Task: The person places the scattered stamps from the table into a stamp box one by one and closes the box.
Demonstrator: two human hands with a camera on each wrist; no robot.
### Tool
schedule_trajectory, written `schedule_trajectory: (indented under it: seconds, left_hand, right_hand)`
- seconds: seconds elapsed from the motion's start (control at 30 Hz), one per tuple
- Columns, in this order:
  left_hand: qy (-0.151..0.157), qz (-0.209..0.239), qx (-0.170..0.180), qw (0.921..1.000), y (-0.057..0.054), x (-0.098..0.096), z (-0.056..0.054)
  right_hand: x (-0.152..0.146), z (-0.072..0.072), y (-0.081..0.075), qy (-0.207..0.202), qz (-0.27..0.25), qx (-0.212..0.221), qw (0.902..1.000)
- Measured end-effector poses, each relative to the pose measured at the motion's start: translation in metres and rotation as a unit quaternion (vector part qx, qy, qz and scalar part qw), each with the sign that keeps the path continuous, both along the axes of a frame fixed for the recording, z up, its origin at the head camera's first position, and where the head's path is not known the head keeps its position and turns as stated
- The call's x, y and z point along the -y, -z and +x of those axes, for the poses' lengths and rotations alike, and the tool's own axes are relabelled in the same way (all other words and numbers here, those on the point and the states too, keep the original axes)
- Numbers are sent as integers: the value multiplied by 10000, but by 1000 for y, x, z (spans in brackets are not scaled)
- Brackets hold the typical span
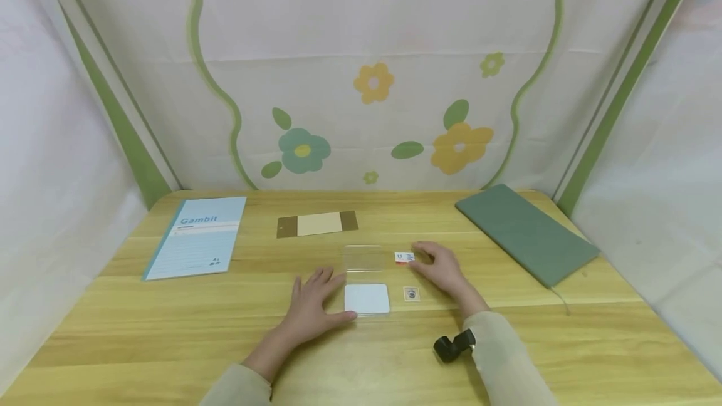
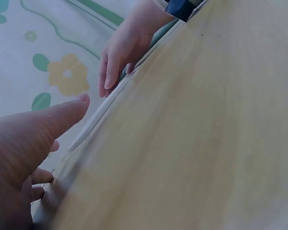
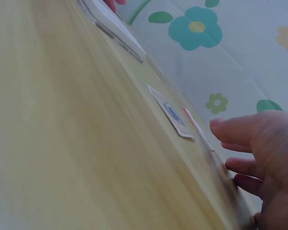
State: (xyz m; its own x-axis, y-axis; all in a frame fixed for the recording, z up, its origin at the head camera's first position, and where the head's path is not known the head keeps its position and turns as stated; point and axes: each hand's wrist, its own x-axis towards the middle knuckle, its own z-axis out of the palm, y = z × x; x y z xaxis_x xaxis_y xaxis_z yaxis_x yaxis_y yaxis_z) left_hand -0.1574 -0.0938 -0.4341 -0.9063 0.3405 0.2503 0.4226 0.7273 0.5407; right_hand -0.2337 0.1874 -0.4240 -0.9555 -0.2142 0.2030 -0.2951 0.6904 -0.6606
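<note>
A clear plastic case lies open in the middle of the table, its transparent lid (image 1: 363, 259) folded away at the back. White cards or a white pad (image 1: 367, 298) fill its base. My left hand (image 1: 310, 307) rests at the case's left side, fingers spread and thumb by its front edge. A small white card with a red strip (image 1: 401, 259) lies right of the lid. My right hand (image 1: 442, 268) is beside this card, thumb and fingers parted, thumb at the card's right edge. Nearer me lies a small square stamp-like picture (image 1: 412, 294), also visible in the right wrist view.
A light blue notebook (image 1: 197, 240) lies at the left. A brown strip with a cream middle (image 1: 318, 223) sits at the back. On the right is a dark green book (image 1: 524, 234) with a ribbon. A black device (image 1: 453, 346) is attached at my right wrist.
</note>
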Motion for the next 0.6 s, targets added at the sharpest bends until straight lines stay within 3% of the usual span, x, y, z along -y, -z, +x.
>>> schedule_trajectory:
  seconds: [0.3,0.6]
  left_hand:
    - [-51,-87,11,9999,-1,0,3]
    - [-89,-235,0,9997,0,0,4]
  right_hand:
    - [6,-2,11,342,243,-205,9989]
    - [10,2,10,503,245,-271,9981]
